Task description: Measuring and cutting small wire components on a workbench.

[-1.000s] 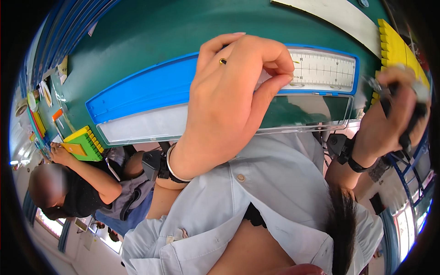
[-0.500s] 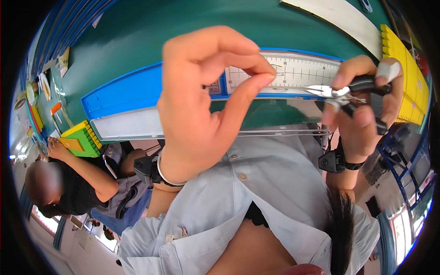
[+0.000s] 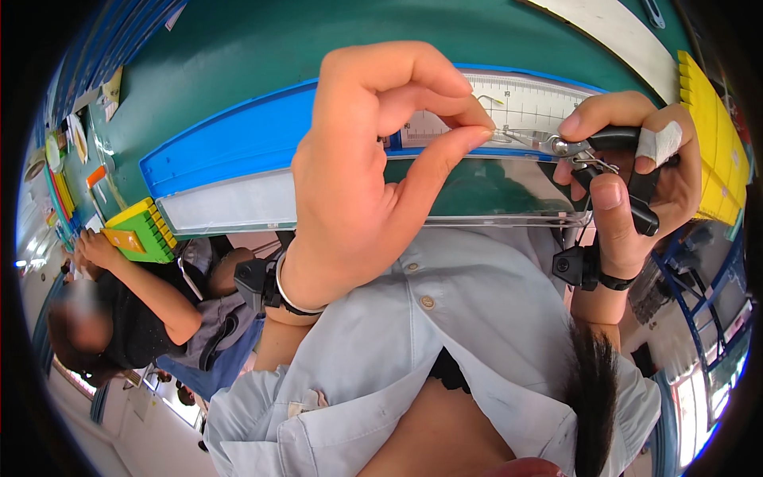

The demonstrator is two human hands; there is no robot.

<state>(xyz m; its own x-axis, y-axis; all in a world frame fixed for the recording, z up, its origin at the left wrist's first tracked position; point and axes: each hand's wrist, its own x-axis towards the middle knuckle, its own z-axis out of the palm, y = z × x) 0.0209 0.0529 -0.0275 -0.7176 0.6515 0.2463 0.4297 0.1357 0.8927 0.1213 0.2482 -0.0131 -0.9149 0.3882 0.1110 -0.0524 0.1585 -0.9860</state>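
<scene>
My left hand (image 3: 362, 167) is raised at the middle with thumb and forefinger pinched together. What lies between the fingertips is too small to make out. Just above them shows a thin curved piece (image 3: 494, 100) with a yellow-green tip; whether it is held I cannot tell. My right hand (image 3: 628, 238), one finger wrapped in white tape, grips black-handled pliers (image 3: 563, 148). Their slim jaws point left and reach close to the left fingertips. Beneath both hands lies a long blue case (image 3: 238, 143) holding a white ruled scale (image 3: 548, 95).
The case's clear lid (image 3: 230, 211) hangs along the near side of the green table (image 3: 254, 56). Yellow bins (image 3: 719, 143) stand at the right, a white board (image 3: 596, 28) at the far right. On the left, a person (image 3: 151, 310) works beside a green-and-yellow block (image 3: 143, 230).
My left hand has shifted slightly right, still pinched. The pliers have come left and up, their jaws now near the left fingertips, and my right hand has turned around the handles.
</scene>
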